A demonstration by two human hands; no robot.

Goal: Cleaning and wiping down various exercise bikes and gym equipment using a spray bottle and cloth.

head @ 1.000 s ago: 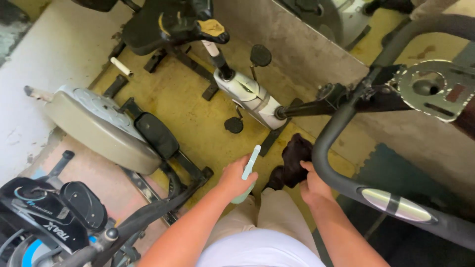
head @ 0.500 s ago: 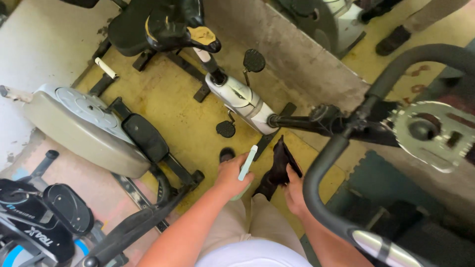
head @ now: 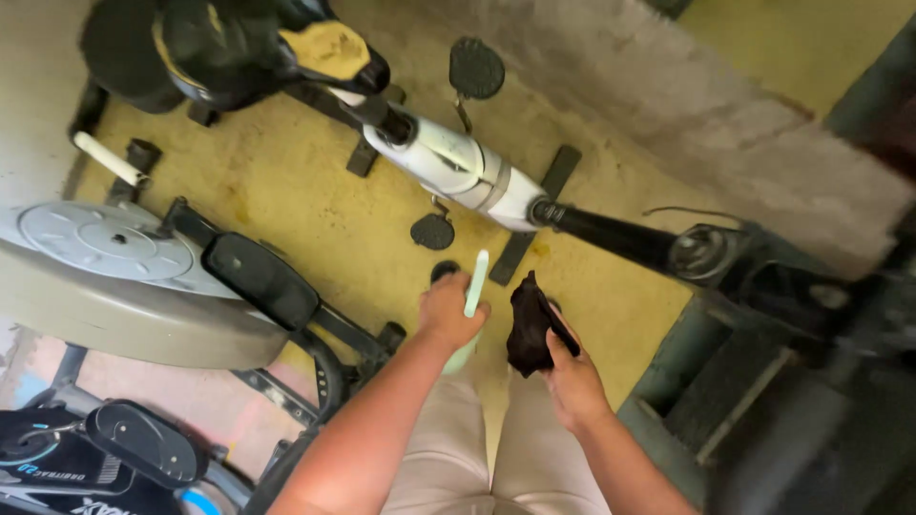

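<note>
- Left hand (head: 450, 313): grip clenched around a pale green spray bottle (head: 474, 286), nozzle end up, held just above the yellow floor (head: 315, 210).
- Right hand (head: 571, 381): grip clenched on a dark cloth (head: 527, 324), bunched, hanging beside the bottle, not touching it.
- White exercise bike (head: 458, 167) lies directly ahead; neither bottle nor cloth touches it, so wiping looks not yet begun.
- Grey elliptical flywheel (head: 105, 248) at left.
- Bottle's lower body hidden behind the left hand; right side of view blurred; machine there is unidentifiable.
</note>
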